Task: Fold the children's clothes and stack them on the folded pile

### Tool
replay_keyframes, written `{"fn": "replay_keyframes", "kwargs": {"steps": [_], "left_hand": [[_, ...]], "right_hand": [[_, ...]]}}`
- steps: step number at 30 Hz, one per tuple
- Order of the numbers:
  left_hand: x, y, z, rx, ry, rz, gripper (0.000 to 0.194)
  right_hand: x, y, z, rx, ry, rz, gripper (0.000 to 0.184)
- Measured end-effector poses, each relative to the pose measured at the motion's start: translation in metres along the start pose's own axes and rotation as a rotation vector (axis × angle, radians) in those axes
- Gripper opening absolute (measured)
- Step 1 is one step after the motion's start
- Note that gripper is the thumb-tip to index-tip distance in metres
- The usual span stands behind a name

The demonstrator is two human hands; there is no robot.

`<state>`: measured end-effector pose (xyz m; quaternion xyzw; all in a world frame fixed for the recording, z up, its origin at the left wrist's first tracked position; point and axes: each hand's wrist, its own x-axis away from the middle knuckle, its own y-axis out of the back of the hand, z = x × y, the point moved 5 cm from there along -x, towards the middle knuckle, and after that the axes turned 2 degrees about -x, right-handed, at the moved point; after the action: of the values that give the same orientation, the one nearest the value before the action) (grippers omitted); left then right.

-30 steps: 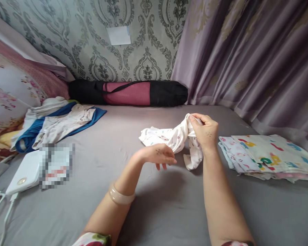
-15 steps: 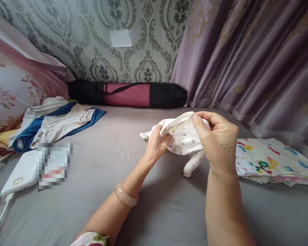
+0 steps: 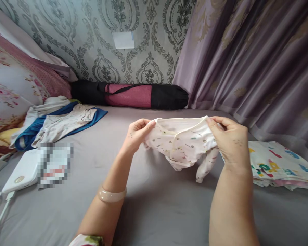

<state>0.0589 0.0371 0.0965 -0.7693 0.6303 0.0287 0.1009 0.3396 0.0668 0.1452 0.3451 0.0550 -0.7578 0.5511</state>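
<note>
A small white baby garment [image 3: 181, 143] with tiny coloured prints hangs stretched between both hands above the grey bed sheet [image 3: 154, 201]. My left hand [image 3: 136, 135] pinches its left top edge, fingers closed on the cloth. My right hand [image 3: 231, 140] grips the right top edge the same way. A sleeve or leg of the garment dangles below near my right wrist. A pale bangle [image 3: 111, 194] sits on my left forearm.
A folded stack of printed cloths [image 3: 279, 164] lies at the right. At the left lies a heap of clothes, one of them blue [image 3: 59, 123], near floral pillows [image 3: 12, 89]. A black-and-pink rolled mat bag [image 3: 129, 95] rests against the wall. A white power bank [image 3: 23, 171] with cables is near left. Purple curtains [image 3: 246, 61] hang right.
My left hand rose from the sheet and took hold of the garment. Both hands lifted it and pulled it apart, so it now hangs spread between them.
</note>
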Motion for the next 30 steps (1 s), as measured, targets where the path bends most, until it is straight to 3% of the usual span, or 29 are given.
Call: {"fn": "replay_keyframes", "kwargs": {"steps": [4,9,13,16,20,24,30], "left_hand": [[0.004,0.024,-0.021,-0.032,0.003,-0.053,0.03],[0.002,0.043,-0.01,-0.139,0.17,0.049,0.034],[0.001,0.051,0.0,-0.15,0.27,0.118,0.041],[0.002,0.052,-0.008,-0.143,0.259,0.147,0.042],[0.005,0.057,-0.034,-0.204,0.209,0.201,0.038],[0.013,0.066,-0.079,-0.296,0.074,0.194,0.038],[0.032,0.071,-0.141,-0.495,-0.163,0.235,0.037]], "right_hand": [[-0.002,-0.023,-0.008,0.06,0.06,0.135,0.029],[0.006,-0.055,-0.021,-0.062,-0.081,0.356,0.031],[0.011,-0.067,-0.027,-0.114,-0.091,0.398,0.033],[0.011,-0.07,-0.026,-0.157,-0.072,0.377,0.033],[0.007,-0.069,-0.01,-0.195,-0.051,0.365,0.037],[-0.002,-0.056,0.022,-0.248,-0.09,0.431,0.043],[-0.011,-0.032,0.065,-0.267,-0.232,0.78,0.045]]}}
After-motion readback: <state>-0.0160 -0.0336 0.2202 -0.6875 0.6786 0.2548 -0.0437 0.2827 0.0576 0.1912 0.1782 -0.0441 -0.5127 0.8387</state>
